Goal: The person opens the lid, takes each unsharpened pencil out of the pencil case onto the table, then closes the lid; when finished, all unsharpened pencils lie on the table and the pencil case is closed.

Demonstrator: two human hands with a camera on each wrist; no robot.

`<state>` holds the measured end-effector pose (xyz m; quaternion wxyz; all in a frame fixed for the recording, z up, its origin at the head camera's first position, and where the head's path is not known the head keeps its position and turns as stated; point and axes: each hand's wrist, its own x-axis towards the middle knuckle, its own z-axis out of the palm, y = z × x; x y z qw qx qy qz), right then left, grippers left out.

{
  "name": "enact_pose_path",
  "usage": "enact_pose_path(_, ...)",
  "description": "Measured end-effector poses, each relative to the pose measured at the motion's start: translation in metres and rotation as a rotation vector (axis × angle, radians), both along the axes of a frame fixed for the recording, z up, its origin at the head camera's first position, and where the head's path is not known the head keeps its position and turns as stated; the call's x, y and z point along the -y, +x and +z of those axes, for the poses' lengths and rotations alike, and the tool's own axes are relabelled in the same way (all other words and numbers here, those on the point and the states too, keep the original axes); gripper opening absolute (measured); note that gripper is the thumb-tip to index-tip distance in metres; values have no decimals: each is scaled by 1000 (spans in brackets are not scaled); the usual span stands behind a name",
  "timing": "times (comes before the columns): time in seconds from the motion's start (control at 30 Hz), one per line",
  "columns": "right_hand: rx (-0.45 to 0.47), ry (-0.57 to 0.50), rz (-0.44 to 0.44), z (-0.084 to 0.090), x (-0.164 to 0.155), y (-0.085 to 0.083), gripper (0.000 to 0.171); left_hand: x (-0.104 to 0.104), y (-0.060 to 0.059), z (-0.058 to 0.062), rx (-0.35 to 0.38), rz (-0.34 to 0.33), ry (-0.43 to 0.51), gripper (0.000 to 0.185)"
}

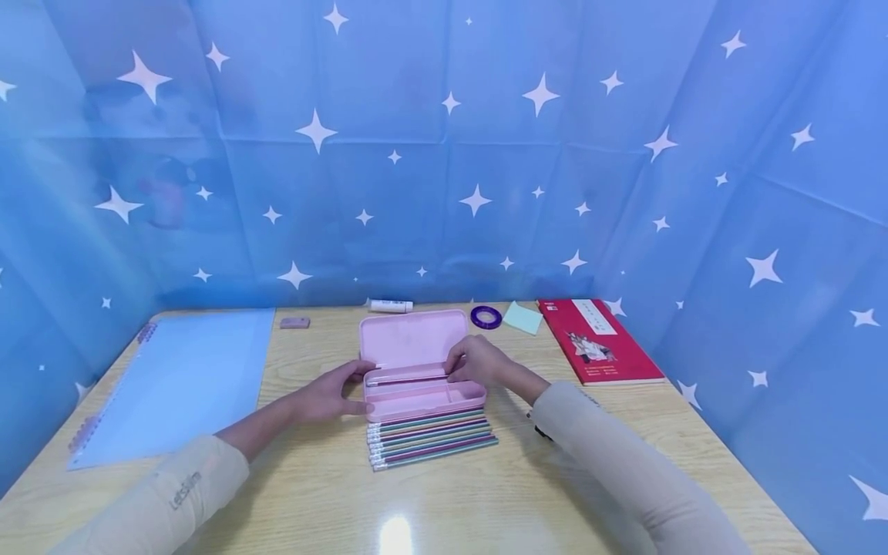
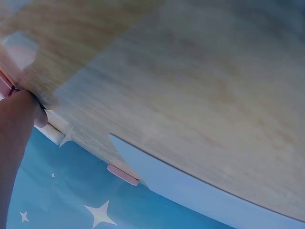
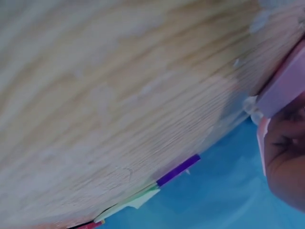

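Note:
A pink pencil case (image 1: 416, 339) lies on the table with its lid raised at the back. My left hand (image 1: 329, 395) grips the case's left end, thumb at the front corner and fingers at the hinge side. Inside, along the back of the tray, lies a thin pencil (image 1: 405, 379). My right hand (image 1: 479, 361) reaches over the back right of the tray and pinches the pencil's right end, its fingertips partly hidden. Several striped pencils (image 1: 433, 439) lie side by side in front of the case. In the right wrist view the case's pink side (image 3: 286, 86) shows beside the hand.
To the left lies a pale blue sheet or notebook (image 1: 187, 378), with an eraser (image 1: 294, 323) beyond it. A white tube (image 1: 391, 306), purple tape ring (image 1: 486, 317), green sticky notes (image 1: 523, 317) and red book (image 1: 598, 343) line the back. A small dark item (image 1: 540, 432) sits under the right forearm.

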<state>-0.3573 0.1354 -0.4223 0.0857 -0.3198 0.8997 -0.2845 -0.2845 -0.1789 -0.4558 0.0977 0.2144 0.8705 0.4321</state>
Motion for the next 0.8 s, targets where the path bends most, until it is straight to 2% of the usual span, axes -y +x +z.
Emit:
enact_pose_path(0.23, -16, 8, 26, -1, -1, 1, 6, 1, 1, -1, 8, -1, -7, 76)
enact_pose_path(0.43, -21, 29, 45, 4, -4, 7, 13, 2, 2, -3, 17, 1, -5, 76)
enact_pose_path(0.63, -71, 21, 69, 19, -11, 17, 16, 1, 1, -2, 12, 9, -26, 77)
enact_pose_path(0.8, -41, -11, 95, 30, -20, 28, 13, 1, 0, -1, 12, 9, -25, 77)
